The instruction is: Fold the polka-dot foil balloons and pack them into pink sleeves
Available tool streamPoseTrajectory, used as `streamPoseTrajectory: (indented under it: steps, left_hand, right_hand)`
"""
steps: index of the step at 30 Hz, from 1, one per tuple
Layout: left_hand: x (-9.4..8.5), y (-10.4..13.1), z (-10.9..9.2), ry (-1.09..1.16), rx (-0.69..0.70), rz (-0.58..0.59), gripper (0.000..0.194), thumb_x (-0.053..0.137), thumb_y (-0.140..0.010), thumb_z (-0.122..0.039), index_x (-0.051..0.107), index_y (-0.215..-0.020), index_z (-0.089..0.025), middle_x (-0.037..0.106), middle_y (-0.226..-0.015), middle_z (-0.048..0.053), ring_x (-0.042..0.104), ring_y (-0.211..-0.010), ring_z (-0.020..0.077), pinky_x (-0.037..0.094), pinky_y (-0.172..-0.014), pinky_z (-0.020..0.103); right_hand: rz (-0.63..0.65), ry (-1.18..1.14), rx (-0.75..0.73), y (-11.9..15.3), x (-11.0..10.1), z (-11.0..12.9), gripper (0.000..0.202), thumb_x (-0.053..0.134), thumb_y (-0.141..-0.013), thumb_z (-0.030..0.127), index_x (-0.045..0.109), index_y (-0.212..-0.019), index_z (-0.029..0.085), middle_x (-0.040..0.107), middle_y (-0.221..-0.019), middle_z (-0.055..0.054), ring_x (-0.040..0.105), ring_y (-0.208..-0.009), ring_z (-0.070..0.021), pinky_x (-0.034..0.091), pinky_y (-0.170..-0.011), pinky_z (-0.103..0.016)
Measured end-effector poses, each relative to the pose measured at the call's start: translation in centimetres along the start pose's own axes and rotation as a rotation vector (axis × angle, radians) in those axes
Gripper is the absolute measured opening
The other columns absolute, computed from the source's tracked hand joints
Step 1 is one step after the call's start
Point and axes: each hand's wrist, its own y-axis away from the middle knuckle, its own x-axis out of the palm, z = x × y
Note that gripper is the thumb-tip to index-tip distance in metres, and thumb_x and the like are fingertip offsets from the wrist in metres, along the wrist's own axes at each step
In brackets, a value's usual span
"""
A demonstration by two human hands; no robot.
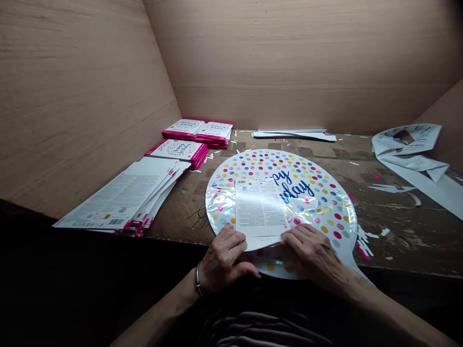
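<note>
A round white foil balloon (336, 202) with coloured dots and blue lettering lies flat, its tail pointing to the lower right. On top of it, left of centre, rests a white printed sheet (261, 205), text side up. Near the balloon's front edge, my left hand (226, 255) has its curled fingers on the folded foil at the sheet's lower left corner, thumb stretched out below. My right hand (313, 248) presses its bent fingers on the foil at the sheet's lower right corner. Both hands hold the balloon's edge, folded up against the sheet.
Stacks of pink and white printed cards (179, 149) stand at the back left, with a fanned pile of printed sheets (112, 197) before them. White strips (294, 135) lie along the back wall. Crumpled white paper (408, 149) and scraps (365, 241) are at the right. Wooden panels enclose the table.
</note>
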Motion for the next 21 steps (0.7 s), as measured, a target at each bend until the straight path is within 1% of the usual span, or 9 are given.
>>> streamPoseTrajectory:
  steps: [2, 4, 7, 10, 13, 15, 17, 19, 21]
  left_hand:
    - [-0.1, -0.6, 0.2, 0.018, -0.062, 0.019, 0.023, 0.047, -0.089, -0.028, 0.059, -0.076, -0.013, 0.059, -0.077, 0.006, 0.052, -0.075, 0.0166, 0.045, -0.077, 0.035]
    - [-0.1, -1.3, 0.2, 0.015, -0.175, 0.046, 0.024, 0.044, -0.088, -0.018, 0.056, -0.067, -0.015, 0.058, -0.074, 0.005, 0.051, -0.073, 0.0157, 0.044, -0.071, 0.030]
    - [0.0, -2.6, 0.0, -0.033, -0.357, 0.122, 0.022, 0.048, -0.082, -0.014, 0.050, -0.060, -0.016, 0.055, -0.071, 0.004, 0.050, -0.073, 0.0165, 0.043, -0.069, 0.029]
    - [0.2, -3.7, -0.1, -0.131, -0.476, 0.200, 0.016, 0.051, -0.078, -0.011, 0.050, -0.063, -0.016, 0.055, -0.075, 0.004, 0.050, -0.075, 0.0184, 0.043, -0.072, 0.033]
    - [0.6, -4.1, 0.0, -0.222, -0.544, 0.193, 0.003, 0.056, -0.076, -0.010, 0.056, -0.076, -0.014, 0.057, -0.090, 0.009, 0.053, -0.084, 0.0229, 0.045, -0.076, 0.039]
    - [1.1, -3.9, 0.1, -0.261, -0.494, 0.138, 0.015, 0.055, -0.077, -0.009, 0.059, -0.090, -0.014, 0.054, -0.111, 0.013, 0.049, -0.104, 0.0296, 0.041, -0.086, 0.047]
    - [1.6, -3.2, 0.3, -0.249, -0.347, 0.126, 0.026, 0.048, -0.080, -0.004, 0.059, -0.101, -0.016, 0.050, -0.124, 0.012, 0.039, -0.121, 0.0311, 0.032, -0.097, 0.053]
    - [1.8, -2.4, 0.2, -0.205, -0.204, 0.162, 0.030, 0.041, -0.084, -0.004, 0.058, -0.106, -0.015, 0.053, -0.124, 0.010, 0.037, -0.124, 0.0284, 0.029, -0.102, 0.053]
    - [1.7, -1.4, -0.1, -0.202, -0.123, 0.204, 0.029, 0.042, -0.087, -0.011, 0.055, -0.113, -0.011, 0.055, -0.122, 0.011, 0.040, -0.123, 0.0283, 0.033, -0.100, 0.053]
  right_hand:
    - [0.025, 0.027, 0.068, -0.9, -0.3, -0.3, 0.023, 0.042, -0.083, 0.011, 0.054, -0.065, 0.017, 0.055, -0.060, -0.003, 0.046, -0.057, -0.0149, 0.032, -0.061, -0.029]
    - [0.081, 0.041, 0.133, -1.7, -0.6, -0.5, 0.024, 0.040, -0.084, 0.014, 0.051, -0.063, 0.017, 0.055, -0.060, -0.003, 0.046, -0.055, -0.0143, 0.028, -0.057, -0.028]
    - [0.216, 0.041, 0.254, -2.8, -0.8, -0.8, 0.024, 0.041, -0.086, 0.019, 0.050, -0.065, 0.017, 0.057, -0.062, -0.002, 0.048, -0.055, -0.0136, 0.025, -0.055, -0.027]
    - [0.326, 0.010, 0.369, -3.5, -0.5, -1.0, 0.019, 0.044, -0.086, 0.022, 0.051, -0.069, 0.017, 0.057, -0.064, -0.001, 0.050, -0.056, -0.0138, 0.025, -0.053, -0.026]
    - [0.330, 0.043, 0.412, -4.0, 0.1, -1.2, 0.015, 0.045, -0.087, 0.025, 0.053, -0.077, 0.017, 0.058, -0.071, -0.003, 0.051, -0.062, -0.0159, 0.027, -0.053, -0.026]
    - [0.294, 0.090, 0.338, -4.0, 0.4, -1.3, 0.009, 0.048, -0.085, 0.023, 0.056, -0.082, 0.019, 0.058, -0.082, -0.006, 0.051, -0.070, -0.0188, 0.031, -0.058, -0.028]
    - [0.260, 0.094, 0.220, -3.7, 0.5, -1.2, 0.006, 0.052, -0.082, 0.017, 0.057, -0.083, 0.020, 0.057, -0.088, -0.006, 0.049, -0.077, -0.0207, 0.034, -0.067, -0.031]
    - [0.236, 0.064, 0.115, -3.1, 0.5, -0.9, 0.011, 0.052, -0.079, 0.009, 0.057, -0.082, 0.019, 0.056, -0.088, -0.006, 0.047, -0.078, -0.0199, 0.036, -0.073, -0.033]
    - [0.202, 0.033, 0.051, -2.1, 0.6, -0.2, 0.011, 0.050, -0.081, 0.008, 0.056, -0.082, 0.017, 0.056, -0.084, -0.006, 0.047, -0.077, -0.0187, 0.037, -0.074, -0.033]
